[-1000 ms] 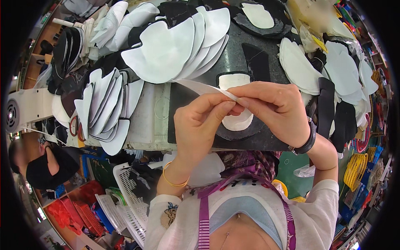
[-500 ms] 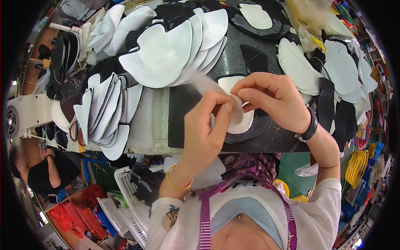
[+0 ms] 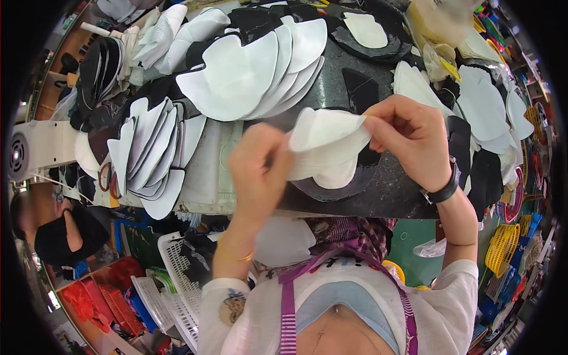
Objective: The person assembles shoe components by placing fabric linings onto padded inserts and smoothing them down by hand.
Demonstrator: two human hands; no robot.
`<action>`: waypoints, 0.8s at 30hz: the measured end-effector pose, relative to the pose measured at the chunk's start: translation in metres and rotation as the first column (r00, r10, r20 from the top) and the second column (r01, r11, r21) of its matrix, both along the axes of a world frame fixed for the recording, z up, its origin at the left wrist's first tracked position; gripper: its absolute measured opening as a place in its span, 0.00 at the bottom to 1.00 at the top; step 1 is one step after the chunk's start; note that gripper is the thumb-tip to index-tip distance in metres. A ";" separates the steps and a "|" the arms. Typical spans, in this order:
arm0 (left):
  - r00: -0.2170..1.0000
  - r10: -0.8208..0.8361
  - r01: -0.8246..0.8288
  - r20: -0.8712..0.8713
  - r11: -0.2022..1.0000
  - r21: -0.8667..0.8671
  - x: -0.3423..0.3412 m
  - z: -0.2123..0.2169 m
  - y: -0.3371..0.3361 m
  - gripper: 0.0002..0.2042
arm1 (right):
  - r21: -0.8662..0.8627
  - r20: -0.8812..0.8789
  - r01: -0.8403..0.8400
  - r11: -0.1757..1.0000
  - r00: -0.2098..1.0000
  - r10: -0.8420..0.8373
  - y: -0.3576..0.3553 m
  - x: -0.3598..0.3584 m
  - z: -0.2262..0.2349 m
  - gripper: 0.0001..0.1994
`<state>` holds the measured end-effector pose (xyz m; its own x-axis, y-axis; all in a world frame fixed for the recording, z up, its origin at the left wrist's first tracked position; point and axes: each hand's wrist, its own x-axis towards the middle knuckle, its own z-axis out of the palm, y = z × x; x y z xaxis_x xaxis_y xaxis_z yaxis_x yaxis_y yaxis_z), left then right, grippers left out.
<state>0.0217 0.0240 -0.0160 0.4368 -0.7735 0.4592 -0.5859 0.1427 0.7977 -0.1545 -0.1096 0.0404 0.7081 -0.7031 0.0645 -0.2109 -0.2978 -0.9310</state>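
Observation:
A thin, curved white fabric piece (image 3: pixel 324 152) is spread between my hands above the dark work surface. My right hand (image 3: pixel 411 137) pinches its upper right corner between thumb and fingers. My left hand (image 3: pixel 255 168), smeared by motion, has its fingers closed at the piece's left edge. Under the fabric, a smaller white rounded piece (image 3: pixel 336 178) shows its lower end, lying on a dark rounded piece (image 3: pixel 340 194). Beyond my hands lies a fanned stack of white shaped pieces with dark edges (image 3: pixel 234 80).
Another bunch of white pieces (image 3: pixel 155 151) stands at the left beside red-handled scissors (image 3: pixel 109 180). More white pieces (image 3: pixel 482 106) and black strips (image 3: pixel 486 177) lie at the right. A person in black (image 3: pixel 71 234) is off to the left. White plastic baskets (image 3: pixel 177 266) stand below the table.
My hands have moved apart, the left one leftward and the right one slightly right. The white fabric, narrow and blurred before, is now opened out between them.

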 end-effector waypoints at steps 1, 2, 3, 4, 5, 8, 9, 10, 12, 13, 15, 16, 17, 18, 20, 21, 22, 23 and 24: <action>0.990 0.091 -0.092 0.108 0.996 0.013 0.006 0.000 0.007 0.08 | -0.066 -0.039 0.050 0.997 0.998 -0.052 -0.004 -0.005 -0.003 0.05; 0.962 0.170 -0.176 0.216 0.984 0.011 0.012 0.002 0.015 0.09 | -0.098 -0.011 0.134 0.986 0.991 -0.136 -0.007 -0.012 -0.003 0.05; 0.945 0.284 -0.290 0.160 0.957 0.017 0.029 -0.003 0.029 0.07 | -0.128 0.021 0.218 0.968 0.976 -0.217 -0.015 -0.020 -0.005 0.05; 0.909 0.401 -0.406 0.110 0.913 0.028 0.044 -0.007 0.040 0.06 | -0.167 0.101 0.286 0.944 0.957 -0.272 -0.024 -0.027 -0.005 0.05; 0.908 0.405 -0.409 0.113 0.912 0.022 0.044 -0.006 0.037 0.06 | -0.210 0.076 0.317 0.925 0.948 -0.308 -0.028 -0.027 -0.006 0.05; 0.942 0.117 -0.234 -0.315 0.902 -0.364 0.003 0.020 0.030 0.04 | -0.509 0.026 0.207 0.836 0.974 -0.226 -0.023 -0.019 -0.004 0.04; 0.843 -0.303 0.152 -0.445 0.927 -0.342 0.003 0.017 0.041 0.02 | -0.511 0.029 0.209 0.834 0.974 -0.226 -0.021 -0.016 -0.003 0.04; 0.548 -0.627 0.508 -0.553 0.775 -0.375 0.005 0.014 0.048 0.07 | -0.734 0.065 0.200 0.649 0.972 -0.226 -0.020 -0.014 -0.003 0.04; 0.340 -0.495 0.726 -0.799 0.678 -0.111 -0.024 0.029 0.030 0.38 | -0.898 0.035 0.122 0.423 0.978 -0.207 -0.003 -0.006 0.003 0.05; 0.181 -0.485 0.720 -0.856 0.658 -0.221 -0.028 0.017 0.022 0.38 | -0.961 0.061 0.074 0.268 0.997 -0.056 0.001 -0.002 0.003 0.04; 0.514 -0.315 0.547 -0.798 0.837 0.021 -0.030 0.007 0.000 0.22 | -0.965 -0.086 -0.098 0.245 0.994 0.059 0.029 -0.002 0.007 0.06; 0.637 -0.213 0.417 -0.741 0.903 0.099 -0.034 0.008 0.001 0.18 | -0.960 -0.148 -0.167 0.226 0.984 0.099 0.039 -0.007 0.003 0.07; 0.740 -0.089 0.264 -0.666 0.950 0.168 -0.038 0.016 0.000 0.15 | -0.950 -0.205 -0.232 0.207 0.968 0.146 0.043 -0.008 -0.002 0.09; 0.740 -0.082 0.262 -0.668 0.949 0.174 -0.032 0.014 0.003 0.15 | -0.877 -0.184 -0.266 0.399 0.955 0.231 0.032 -0.014 0.002 0.15; 0.767 -0.298 0.455 -0.569 0.877 0.154 -0.016 0.009 0.013 0.09 | -0.757 -0.152 -0.200 0.622 0.980 0.129 0.010 -0.014 0.016 0.24; 0.764 -0.294 0.458 -0.575 0.874 0.161 -0.018 0.009 0.014 0.09 | -0.686 -0.150 -0.189 0.703 0.982 0.118 -0.003 -0.011 0.019 0.26; 0.803 -0.366 0.483 -0.471 0.862 0.154 -0.022 0.010 0.012 0.09 | -0.638 -0.099 -0.293 0.712 0.948 0.302 -0.022 -0.010 0.006 0.23; 0.832 -0.423 0.499 -0.359 0.853 0.151 -0.023 0.009 0.012 0.09 | -0.630 -0.098 -0.294 0.719 0.948 0.302 -0.031 -0.001 0.007 0.23; 0.857 -0.291 0.406 -0.425 0.890 0.208 -0.025 0.009 0.016 0.08 | -0.238 -0.320 -0.500 0.833 0.850 0.419 -0.037 0.010 0.010 0.19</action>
<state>-0.0034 0.0402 -0.0065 0.2061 -0.9768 0.0574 -0.1908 0.0175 0.9815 -0.1441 -0.1468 0.0508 0.9641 -0.2657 0.0001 -0.1857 -0.6739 -0.7151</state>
